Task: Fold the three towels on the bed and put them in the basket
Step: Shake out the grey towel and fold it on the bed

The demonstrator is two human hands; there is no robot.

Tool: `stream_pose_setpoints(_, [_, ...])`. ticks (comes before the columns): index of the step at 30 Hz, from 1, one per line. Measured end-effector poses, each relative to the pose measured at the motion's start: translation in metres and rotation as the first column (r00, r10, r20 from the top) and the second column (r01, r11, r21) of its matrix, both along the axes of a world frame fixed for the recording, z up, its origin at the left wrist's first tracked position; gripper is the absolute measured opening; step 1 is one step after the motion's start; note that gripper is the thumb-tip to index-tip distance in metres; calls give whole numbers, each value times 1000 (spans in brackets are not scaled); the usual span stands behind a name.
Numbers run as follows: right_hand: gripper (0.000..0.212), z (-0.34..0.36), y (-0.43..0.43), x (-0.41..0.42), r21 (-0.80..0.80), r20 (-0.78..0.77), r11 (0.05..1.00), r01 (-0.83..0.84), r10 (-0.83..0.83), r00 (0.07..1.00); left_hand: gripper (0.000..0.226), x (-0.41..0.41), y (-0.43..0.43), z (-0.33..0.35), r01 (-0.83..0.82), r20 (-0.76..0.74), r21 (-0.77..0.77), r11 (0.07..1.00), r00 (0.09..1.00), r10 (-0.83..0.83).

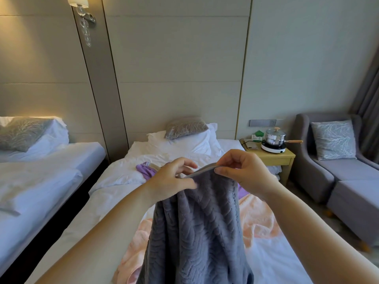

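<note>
Noted grey towel (196, 232), plush with embossed leaf pattern, lifted by its upper hem, hanging unfolded in loose vertical folds over bed (276, 263); found peach towel (258, 218) crumpled flat on sheet beneath it; found purple towel (145, 171) bunched farther up, partly hidden.

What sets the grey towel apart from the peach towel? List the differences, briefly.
Pose: the grey towel hangs in the air, its top edge pinched by the left hand and right hand; the peach towel lies rumpled on the bed.
Colour: the grey towel is dark, the peach towel pale.
Surface: the grey towel shows a raised leafy pattern; the peach towel looks plain.
Shared: both are soft, unfolded towels.
</note>
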State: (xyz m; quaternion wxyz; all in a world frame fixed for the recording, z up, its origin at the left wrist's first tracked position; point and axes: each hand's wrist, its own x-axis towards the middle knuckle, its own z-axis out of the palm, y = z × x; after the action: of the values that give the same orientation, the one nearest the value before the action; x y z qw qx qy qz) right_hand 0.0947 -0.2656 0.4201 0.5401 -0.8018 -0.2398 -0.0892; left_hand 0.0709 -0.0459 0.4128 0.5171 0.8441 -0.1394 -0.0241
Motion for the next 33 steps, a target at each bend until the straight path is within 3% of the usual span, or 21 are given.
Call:
stream_pose_setpoints(2, [13, 2, 4, 0, -29, 15, 1000, -11, 11, 1000, 38, 1, -10, -3, 6, 60, -12, 1000, 998, -6])
stream_pose_setpoints(5, [10, 1, 6, -1, 18, -14, 999, -51, 51, 999, 16, 5, -20, -2, -50, 244, -12, 999, 968, 51])
stream_pose_setpoints(8, [3, -9, 6, -3, 116, -139, 985, -127, 142, 980, 10, 8, -20, 3, -46, 348, -64, 997, 935, 66])
stream_pose_setpoints(12, [23, -28, 5, 0, 118, -216, 988, -101, 125, 968, 12, 13, -12, 13, -76, 404, -110, 991, 908, 114])
stream_pose_setpoints(17, [8, -1, 10, 8, 165, 35, 975, 146, -154, 987, 18, 21, 0, 24, -128, 339, 29, 991, 934, 111])
stream_pose_setpoints(21, [17, 32, 17, 11, 102, 179, 986, 129, -146, 973, 4, 20, 1, 43, -57, 273, 81, 995, 962, 33])
stream_pose_setpoints(25, [18, 38, 25, 9, 18, 192, 995, 95, -97, 977, 22, 23, -7, 45, -305, 482, 345, 888, 869, 111])
stream_pose_setpoints(27, [14, 35, 26, 9, 20, 170, 996, 82, -85, 982, 16, 22, -8, 46, -251, 479, 238, 938, 871, 112])
stream_pose_setpoints(29, [9, 32, 26, 7, 23, 113, 998, 62, -64, 991, 15, 20, -11, 46, -108, 358, 63, 992, 931, 79])
stream_pose_setpoints(33, [5, 20, 25, 1, 134, -66, 991, -28, 37, 997, 16, 17, -15, 48, -68, 295, -29, 997, 953, 74])
